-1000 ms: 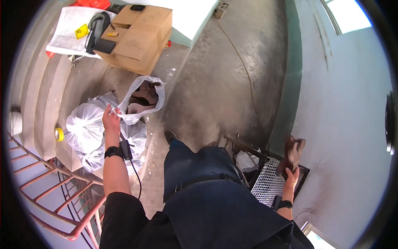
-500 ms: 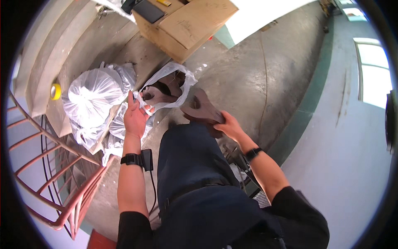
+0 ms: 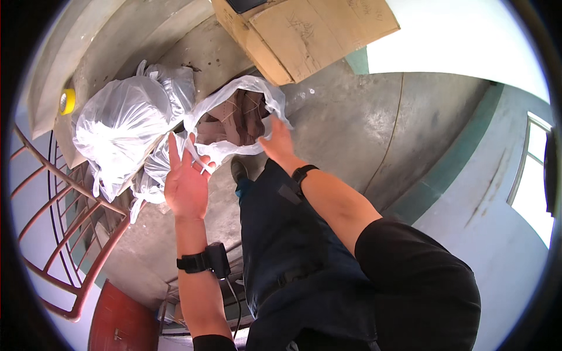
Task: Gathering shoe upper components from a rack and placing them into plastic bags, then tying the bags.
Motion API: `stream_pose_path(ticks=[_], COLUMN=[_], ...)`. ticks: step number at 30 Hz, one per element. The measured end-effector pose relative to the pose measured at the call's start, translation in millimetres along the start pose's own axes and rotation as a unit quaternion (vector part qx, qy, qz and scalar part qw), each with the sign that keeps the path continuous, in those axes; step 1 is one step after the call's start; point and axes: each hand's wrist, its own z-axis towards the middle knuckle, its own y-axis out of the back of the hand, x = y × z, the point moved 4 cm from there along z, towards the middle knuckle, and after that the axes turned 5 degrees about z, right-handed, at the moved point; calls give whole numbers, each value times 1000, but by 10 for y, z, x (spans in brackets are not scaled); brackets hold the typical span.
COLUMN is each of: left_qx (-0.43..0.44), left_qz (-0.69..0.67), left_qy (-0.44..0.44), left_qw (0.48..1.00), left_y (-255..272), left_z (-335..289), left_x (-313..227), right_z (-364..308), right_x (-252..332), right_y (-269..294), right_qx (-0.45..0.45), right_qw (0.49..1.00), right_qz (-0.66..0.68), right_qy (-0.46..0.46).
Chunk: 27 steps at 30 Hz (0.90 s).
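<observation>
An open white plastic bag (image 3: 208,102) holds several brown, flat, shaped pieces (image 3: 237,117); what exactly they are I cannot make out. My left hand (image 3: 187,184) has a strip of the bag's near left edge looped across its fingers, which are partly spread. At the right side of the mouth, my right hand (image 3: 280,143) has the rim between thumb and fingers, with no brown piece in it. The fingertips are partly lost against the plastic.
Tied, filled plastic bags (image 3: 126,123) stand left of the open one. Beyond it is a cardboard box (image 3: 316,35). A yellow tape roll (image 3: 68,101) lies by the curved concrete steps. Reddish railing (image 3: 88,205) runs along the left; a shoe (image 3: 239,169) shows below the bag.
The brown piece has left my right hand, which has moved left to the bag's rim. The bag's mouth is wider and shows more brown pieces. My view has shifted.
</observation>
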Motion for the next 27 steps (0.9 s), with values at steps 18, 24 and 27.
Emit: stream_pose_path(ticks=[18, 24, 27], left_qx=[-54, -96, -58], left_qz=[32, 9, -18], left_qy=[-42, -67, -60], left_qw=[997, 993, 996], left_y=[-26, 148, 74], left_z=[-76, 3, 278], left_x=[60, 250, 515], right_z=[1051, 431, 399], right_x=[-737, -213, -245], right_y=[301, 593, 598], right_qx=[-65, 120, 100], right_qw=[994, 889, 867], right_qz=[88, 429, 476], right_qy=[21, -108, -107])
